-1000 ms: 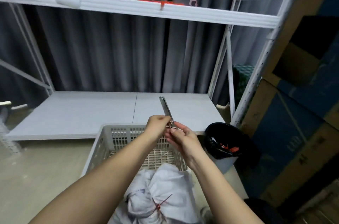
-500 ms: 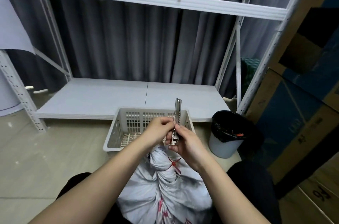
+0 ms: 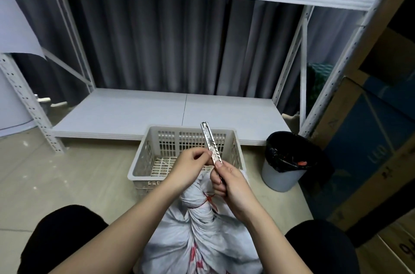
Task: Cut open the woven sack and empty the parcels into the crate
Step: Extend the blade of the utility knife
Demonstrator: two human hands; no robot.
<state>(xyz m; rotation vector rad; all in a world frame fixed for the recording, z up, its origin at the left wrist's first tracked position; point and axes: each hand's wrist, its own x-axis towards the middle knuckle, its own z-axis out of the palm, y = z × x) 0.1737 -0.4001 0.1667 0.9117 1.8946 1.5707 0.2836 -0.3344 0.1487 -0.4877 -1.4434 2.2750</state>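
A white woven sack stands between my knees, its neck tied shut with a red cord. Just beyond it on the floor sits an empty beige slotted crate. Above the sack's neck I hold a metal utility knife, its tip pointing up and away. My right hand grips the knife's lower end. My left hand pinches the knife's middle from the left. No parcels are visible; the sack hides its contents.
A white metal rack with a low shelf board stands behind the crate, before a dark curtain. A bin with a black liner stands right of the crate. Large cardboard boxes line the right side. My dark-clothed knees flank the sack.
The view has tilted down and pulled back, showing more of the sack and my knees. Both hands stay on the knife, which now leans slightly left.
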